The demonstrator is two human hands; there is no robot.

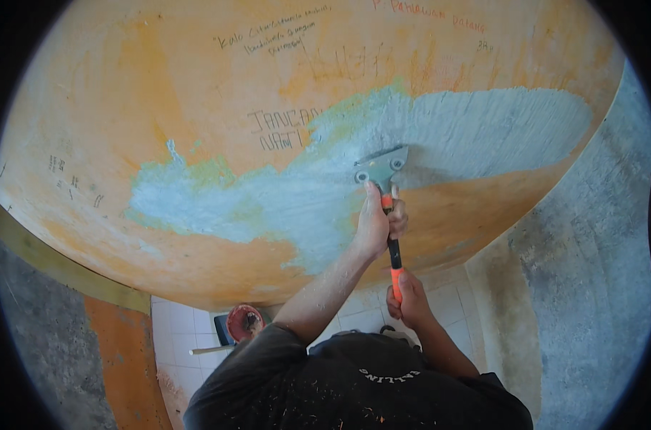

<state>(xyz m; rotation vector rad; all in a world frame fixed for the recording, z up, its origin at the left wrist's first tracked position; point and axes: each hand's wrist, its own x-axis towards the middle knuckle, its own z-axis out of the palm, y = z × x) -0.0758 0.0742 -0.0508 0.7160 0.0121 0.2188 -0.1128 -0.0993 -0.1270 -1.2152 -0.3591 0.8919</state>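
A long-handled paint scraper (380,167) with a wide grey-green head is pressed against the painted wall (218,93) in front of me. Around the upper part of its black and orange handle, just below the head, my left hand (375,221) is closed. My right hand (414,299) grips the orange lower end of that handle. The blade's edge rests on the pale blue-grey bare patch (318,193), which is ringed by peach-orange paint with greenish fringes. To the right, the patch (505,132) is streaked with scrape marks.
A red bucket (245,324) with pale residue stands on the white tiled floor (184,319) at lower left, beside a dark green object (224,331) and a light stick (209,350). Grey bare wall (598,236) rises on the right. Handwriting marks the orange wall.
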